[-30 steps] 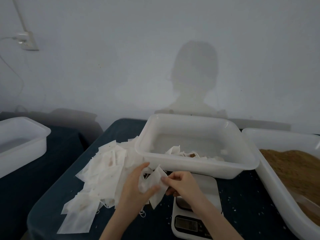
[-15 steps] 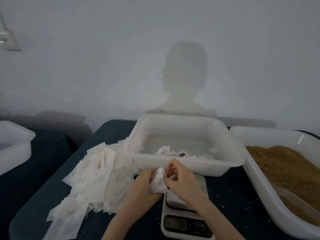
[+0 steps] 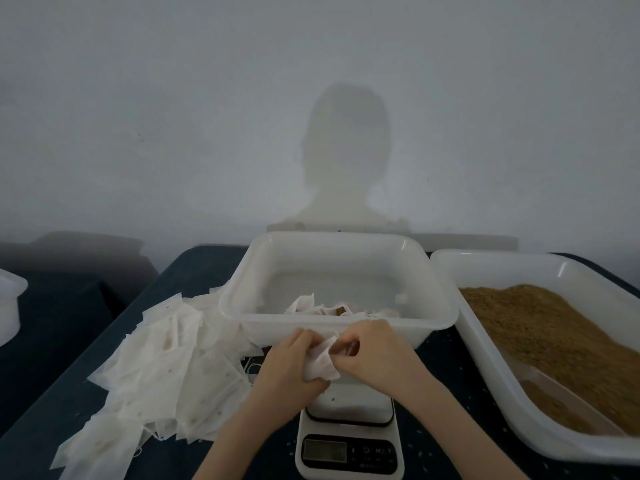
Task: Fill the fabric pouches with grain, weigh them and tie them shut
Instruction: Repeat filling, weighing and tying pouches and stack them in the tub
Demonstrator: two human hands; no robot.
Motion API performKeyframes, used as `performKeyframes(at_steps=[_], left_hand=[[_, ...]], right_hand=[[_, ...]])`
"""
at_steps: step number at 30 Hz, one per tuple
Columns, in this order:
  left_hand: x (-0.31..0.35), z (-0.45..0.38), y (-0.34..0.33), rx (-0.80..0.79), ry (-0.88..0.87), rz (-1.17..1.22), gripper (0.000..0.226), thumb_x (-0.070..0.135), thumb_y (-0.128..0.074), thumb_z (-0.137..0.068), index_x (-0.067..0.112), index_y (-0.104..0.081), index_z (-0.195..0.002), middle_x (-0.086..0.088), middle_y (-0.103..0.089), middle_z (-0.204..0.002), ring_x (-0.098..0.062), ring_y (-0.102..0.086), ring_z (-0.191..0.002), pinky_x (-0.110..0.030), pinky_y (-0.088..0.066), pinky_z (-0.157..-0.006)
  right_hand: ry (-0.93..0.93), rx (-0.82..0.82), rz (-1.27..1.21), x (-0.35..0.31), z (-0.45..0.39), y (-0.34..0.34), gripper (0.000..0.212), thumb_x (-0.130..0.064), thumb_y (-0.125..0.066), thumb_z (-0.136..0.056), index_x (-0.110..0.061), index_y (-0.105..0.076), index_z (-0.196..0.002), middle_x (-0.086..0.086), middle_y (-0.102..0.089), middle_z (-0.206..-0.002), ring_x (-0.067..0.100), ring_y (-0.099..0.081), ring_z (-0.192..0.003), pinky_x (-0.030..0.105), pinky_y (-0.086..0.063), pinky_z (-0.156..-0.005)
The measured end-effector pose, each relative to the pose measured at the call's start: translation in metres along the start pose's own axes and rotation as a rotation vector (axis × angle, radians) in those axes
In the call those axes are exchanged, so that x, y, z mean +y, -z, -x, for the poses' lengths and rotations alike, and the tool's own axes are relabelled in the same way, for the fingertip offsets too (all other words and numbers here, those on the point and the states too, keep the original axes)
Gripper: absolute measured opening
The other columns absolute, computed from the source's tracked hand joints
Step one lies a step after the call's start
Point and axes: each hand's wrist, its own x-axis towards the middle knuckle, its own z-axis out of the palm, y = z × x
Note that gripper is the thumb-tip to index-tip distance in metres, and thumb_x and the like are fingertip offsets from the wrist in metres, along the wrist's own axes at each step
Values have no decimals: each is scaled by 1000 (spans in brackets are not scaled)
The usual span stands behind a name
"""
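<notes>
The pouch (image 3: 320, 363) that hung flat between my hands a second ago is now bunched up just above the scale (image 3: 349, 434); my left hand (image 3: 289, 367) grips its body and my right hand (image 3: 372, 353) pinches its upper edge, so I judge I am working the mouth open, with filling not yet begun; the empty pouches (image 3: 162, 368) lie heaped to the left, the grain tray (image 3: 446, 268) to the right, the middle tub (image 3: 239, 306) beyond with a few pouches in it; all sits on a dark blue table (image 3: 446, 393) against a pale wall (image 3: 173, 116) that carries my shadow.
</notes>
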Motion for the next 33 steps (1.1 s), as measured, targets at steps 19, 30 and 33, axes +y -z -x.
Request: performKeyframes(at_steps=[19,30,33], left_hand=[[44,-49,-44,-163,-93,-25,25,54,-58,-70,34,-50,-82,12,-61,-72,0,-57,-68,-18,-44,-57],[80,-67,-75,-161,-135,-13,24,44,-65,-70,30,-45,-72,12,-56,-67,1,-54,-68,-15,-37,-53],[89,-68,-84,-171,-162,-32,25,44,-65,-71,32,-43,-70,13,-54,-66,5,-53,-70,-14,-36,-53]], right_hand=[[34,158,-97,70,37,104,13,-29,-70,-85,-38,-72,-76,-25,-68,-89,-3,-63,-83,12,-47,-69],[-567,-332,404,196,93,162,36,-60,-61,-82,-32,-62,-105,-15,-58,-98,3,-56,-85,22,-49,-73],[-536,-370,399,207,92,157,38,-49,-67,-83,-30,-59,-115,-14,-55,-101,6,-55,-87,20,-46,-69]])
